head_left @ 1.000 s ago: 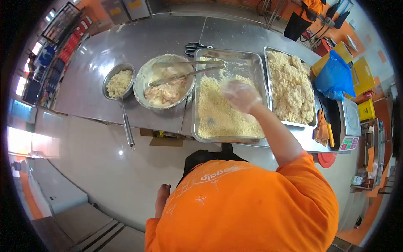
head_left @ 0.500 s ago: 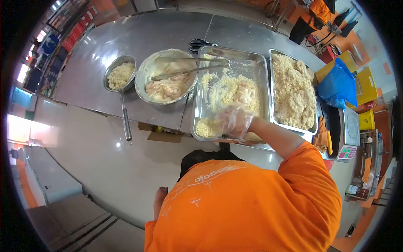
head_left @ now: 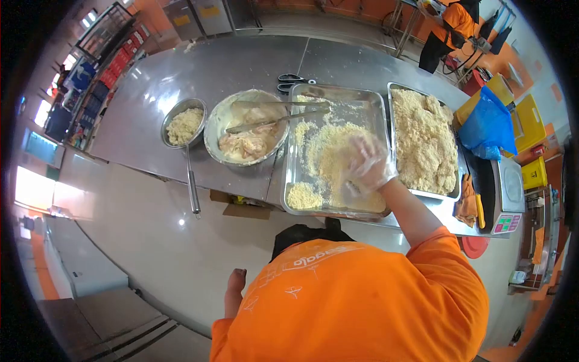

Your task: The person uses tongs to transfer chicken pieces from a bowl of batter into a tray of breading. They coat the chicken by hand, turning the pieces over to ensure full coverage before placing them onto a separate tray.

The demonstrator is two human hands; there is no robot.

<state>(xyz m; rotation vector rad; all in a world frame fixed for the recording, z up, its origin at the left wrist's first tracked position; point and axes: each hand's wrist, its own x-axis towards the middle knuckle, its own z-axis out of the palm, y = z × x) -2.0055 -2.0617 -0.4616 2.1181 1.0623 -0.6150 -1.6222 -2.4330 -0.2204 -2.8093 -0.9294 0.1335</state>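
My right hand (head_left: 369, 163), in a clear plastic glove, is over the right part of a metal tray (head_left: 288, 163). Its fingers look stretched out and slightly blurred above the pale crumbs (head_left: 329, 151), where it covers the battered piece. A smaller heap of crumbs lies in the tray's near left corner. My left hand (head_left: 235, 285) hangs low beside my body, away from the table; its fingers are mostly hidden. Left of the tray, a bowl (head_left: 212, 142) holds battered meat (head_left: 244, 146). Metal tongs (head_left: 274, 120) rest across the bowl and tray rims.
A second tray (head_left: 392, 139) heaped with crumbs stands to the right. Farther left lies a sieve (head_left: 186, 125) with crumbs, its handle past the table edge. Scissors (head_left: 292, 78) lie behind the tray. A blue bag (head_left: 487, 123) and a scale (head_left: 509, 193) are at right. Another person (head_left: 452, 30) stands far back.
My right hand has moved from the near left crumb heap rightward and farther into the tray, over where the battered piece showed. The left hand stays low. The view has shifted slightly.
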